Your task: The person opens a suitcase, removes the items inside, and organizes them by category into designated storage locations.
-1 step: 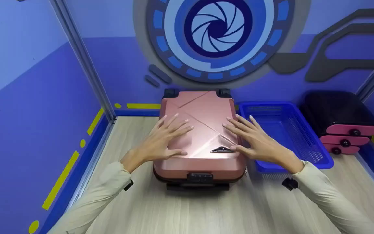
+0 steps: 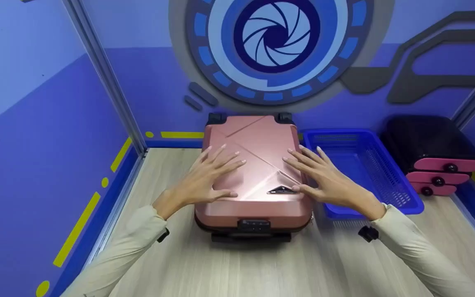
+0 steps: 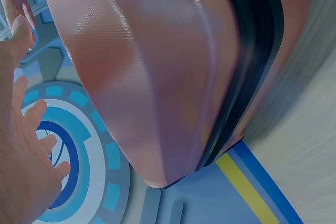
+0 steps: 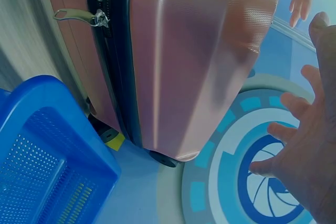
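Note:
A pink hard-shell suitcase (image 2: 258, 136) lies flat on the table, its wheels toward the back wall. Its black combination lock (image 2: 254, 225) faces the front. My left hand (image 2: 208, 177) hovers over the left side of the lid, fingers spread. Over the right side, my right hand (image 2: 328, 179) is likewise spread, holding nothing. Both wrist views show a gap between hand and shell. Two metal zipper pulls (image 4: 94, 18) hang on the black zipper along the suitcase's right side.
Just right of the suitcase stands a blue plastic basket (image 2: 400, 181) with perforated walls. Beyond it is a black case with pink drawers (image 2: 431, 136). Blue printed panels (image 2: 146, 90) enclose the wooden table (image 2: 258, 272) at the back and sides.

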Tool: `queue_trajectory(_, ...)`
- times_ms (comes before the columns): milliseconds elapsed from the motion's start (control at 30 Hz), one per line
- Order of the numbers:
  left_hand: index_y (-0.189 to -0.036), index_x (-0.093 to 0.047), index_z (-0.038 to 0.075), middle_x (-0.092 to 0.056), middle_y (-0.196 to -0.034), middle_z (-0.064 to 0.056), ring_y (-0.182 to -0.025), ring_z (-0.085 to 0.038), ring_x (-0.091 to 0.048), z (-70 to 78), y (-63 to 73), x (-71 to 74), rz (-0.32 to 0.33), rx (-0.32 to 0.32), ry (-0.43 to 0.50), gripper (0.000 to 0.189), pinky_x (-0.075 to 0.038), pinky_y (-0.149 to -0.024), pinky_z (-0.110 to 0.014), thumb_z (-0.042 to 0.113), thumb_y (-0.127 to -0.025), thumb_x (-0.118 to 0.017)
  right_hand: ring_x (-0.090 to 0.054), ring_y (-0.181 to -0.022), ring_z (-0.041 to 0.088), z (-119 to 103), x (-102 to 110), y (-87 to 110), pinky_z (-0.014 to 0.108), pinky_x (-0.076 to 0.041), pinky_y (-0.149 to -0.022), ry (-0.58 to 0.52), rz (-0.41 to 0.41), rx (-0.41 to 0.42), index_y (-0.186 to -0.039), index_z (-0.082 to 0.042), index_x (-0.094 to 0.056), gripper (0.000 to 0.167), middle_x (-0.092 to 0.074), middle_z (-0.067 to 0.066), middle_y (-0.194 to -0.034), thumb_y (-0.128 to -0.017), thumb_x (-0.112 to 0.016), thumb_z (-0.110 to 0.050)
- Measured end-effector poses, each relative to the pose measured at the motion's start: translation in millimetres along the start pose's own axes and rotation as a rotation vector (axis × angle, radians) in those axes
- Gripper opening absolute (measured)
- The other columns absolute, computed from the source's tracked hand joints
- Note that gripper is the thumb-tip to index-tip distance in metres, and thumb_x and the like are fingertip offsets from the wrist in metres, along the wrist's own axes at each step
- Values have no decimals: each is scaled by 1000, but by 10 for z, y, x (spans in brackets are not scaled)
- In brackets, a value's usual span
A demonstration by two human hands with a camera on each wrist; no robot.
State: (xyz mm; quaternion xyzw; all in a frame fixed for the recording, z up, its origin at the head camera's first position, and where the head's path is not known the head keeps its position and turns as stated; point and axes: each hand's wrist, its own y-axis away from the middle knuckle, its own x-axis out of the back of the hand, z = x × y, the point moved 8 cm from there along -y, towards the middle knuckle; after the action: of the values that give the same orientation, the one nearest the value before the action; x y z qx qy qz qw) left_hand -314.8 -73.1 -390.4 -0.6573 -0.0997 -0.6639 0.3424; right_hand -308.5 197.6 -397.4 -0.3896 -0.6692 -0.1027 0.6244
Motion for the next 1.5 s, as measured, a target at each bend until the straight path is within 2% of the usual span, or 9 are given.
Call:
queue_trajectory(300, -162, -42, 26, -31, -171, -4, -161, -40, -14, -11, -39, 27, -5, 22, 15, 83, -9, -127, -65, 61, -92, -68, -16, -161, 33, 34, 28, 49, 70, -11, -124, -18, 6, -31, -164, -23, -37, 76, -33, 11, -170, -98, -71, -38)
queue_trajectory(433, -162, -40, 25, -29, -172, -5, -160, -41, -14, -17, -27, 6, -20, 33, 34, 83, -8, -127, -65, 61, -93, -67, -18, -161, 33, 53, 24, 82, 67, -17, -125, -49, 8, -53, -165, -22, -35, 74, -31, 11, -171, -101, -70, -32)
queue_trajectory(533, -163, -40, 25, -30, -171, -8, -160, -42, -16, -40, -3, -15, -32, 47, 60, 82, -9, -127, -65, 60, -94, -66, -25, -158, 36, 73, 36, 111, 66, -26, -122, -84, 42, -79, -164, -19, -36, 71, -32, 13, -170, -101, -70, -22)
queue_trajectory(700, -162, -41, 21, -35, -169, -12, -158, -44, -21, -117, 48, -34, -25, 79, 111, 79, -15, -126, -65, 54, -95, -69, -43, -147, 39, 126, 85, 164, 63, -37, -116, -150, 164, -140, -158, -8, -45, 67, -45, 18, -159, -96, -66, 4)
queue_trajectory(800, -161, -43, 20, -37, -167, -13, -157, -44, -24, -152, 80, -68, -40, 96, 113, 76, -18, -125, -66, 51, -96, -67, -54, -135, 38, 153, 99, 219, 56, -46, -110, -217, 230, -175, -150, 1, -50, 62, -55, 20, -147, -91, -62, 15)
queue_trajectory(933, -158, -48, 17, -40, -165, -15, -156, -44, -27, -137, 110, -105, -63, 106, 128, 70, -19, -125, -66, 50, -98, -66, -65, -116, 38, 200, 83, 330, 43, -58, -96, -333, 271, -259, -137, 7, -57, 49, -65, 18, -129, -89, -58, 20)
queue_trajectory(1133, -153, -55, 16, -49, -160, -12, -152, -37, -38, -21, 126, -109, -69, 89, 151, 64, -26, -123, -65, 50, -99, -66, -70, -101, 29, 277, -13, 502, 28, -59, -84, -442, 246, -417, -112, 1, -63, 21, -70, 7, -105, -95, -64, 12)
queue_trajectory(1333, -149, -59, 17, -55, -156, -10, -148, -33, -45, 130, 115, -137, -53, 53, 154, 62, -31, -120, -64, 50, -98, -69, -70, -89, 23, 246, -190, 619, 24, -58, -77, -471, 145, -405, -101, 2, -63, 16, -69, 9, -95, -90, -68, 12)
queue_trajectory(1500, -148, -60, 18, -58, -152, -10, -144, -33, -50, 291, 86, -187, -42, -29, 94, 64, -37, -118, -60, 52, -94, -72, -71, -87, 23, 190, -377, 689, 27, -59, -74, -462, 1, -378, -98, 2, -66, 14, -72, 15, -94, -86, -72, 7)
